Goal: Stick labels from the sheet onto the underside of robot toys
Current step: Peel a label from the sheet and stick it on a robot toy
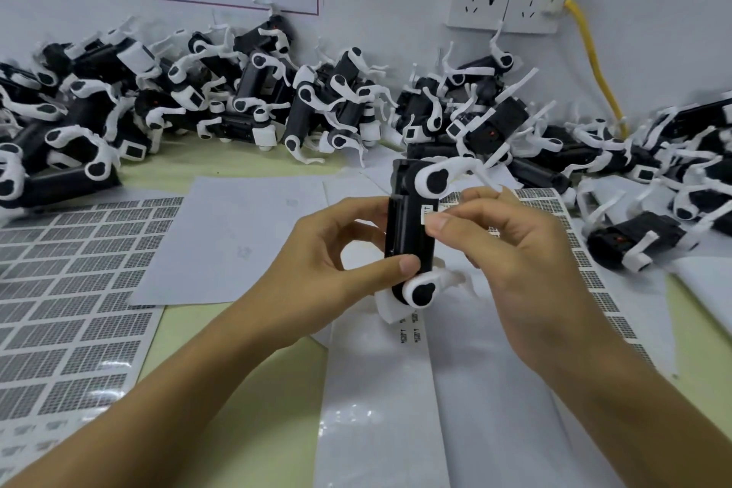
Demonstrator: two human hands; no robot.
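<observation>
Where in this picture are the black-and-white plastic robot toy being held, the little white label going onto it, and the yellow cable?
Black-and-white plastic robot toy [408,234], head view: black body.
Little white label [427,212], head view: label face.
Yellow cable [594,63], head view: mid-length, against wall.
</observation>
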